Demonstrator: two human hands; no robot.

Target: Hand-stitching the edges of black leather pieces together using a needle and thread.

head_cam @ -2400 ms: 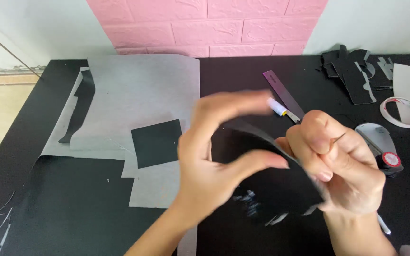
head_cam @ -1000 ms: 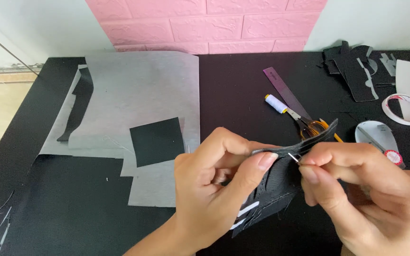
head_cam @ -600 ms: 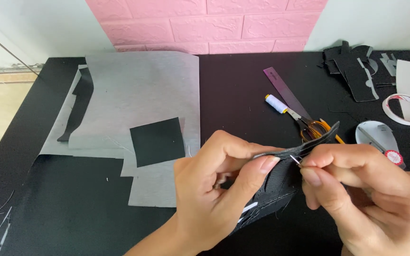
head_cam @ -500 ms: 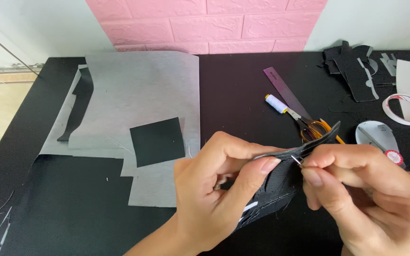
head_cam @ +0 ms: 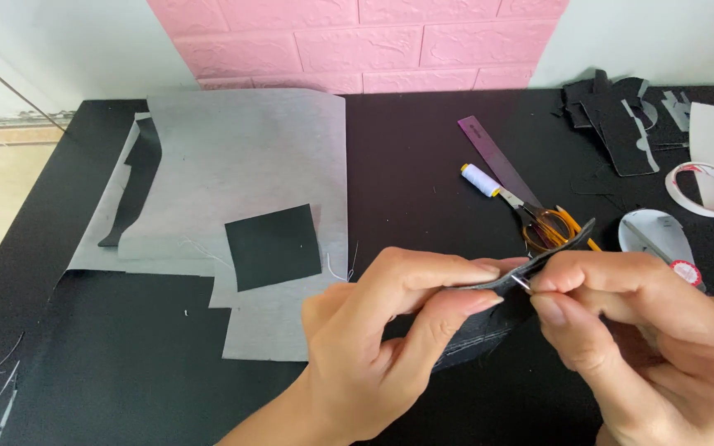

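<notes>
My left hand [head_cam: 390,330] pinches a folded piece of black fabric [head_cam: 489,318] between thumb and fingers, holding it edge-up over the black table [head_cam: 423,182]. My right hand [head_cam: 638,330] meets it from the right, thumb and forefinger closed on a thin silver needle [head_cam: 521,283] at the fabric's upper edge. The fabric's far tip points up toward the scissors [head_cam: 543,221]. Most of the fabric is hidden behind both hands.
Grey paper sheets [head_cam: 241,165] with a black square [head_cam: 273,246] lie at left. A purple ruler [head_cam: 497,169], white thread spool [head_cam: 481,179], tape roll [head_cam: 704,188], a white oval object [head_cam: 659,235] and black scraps [head_cam: 617,116] sit at right. A pink brick wall is behind.
Earlier both hands held the fabric flat and spread. They have since turned it edge-up, and my right fingers have pinched in at its top edge; over the last second little has moved.
</notes>
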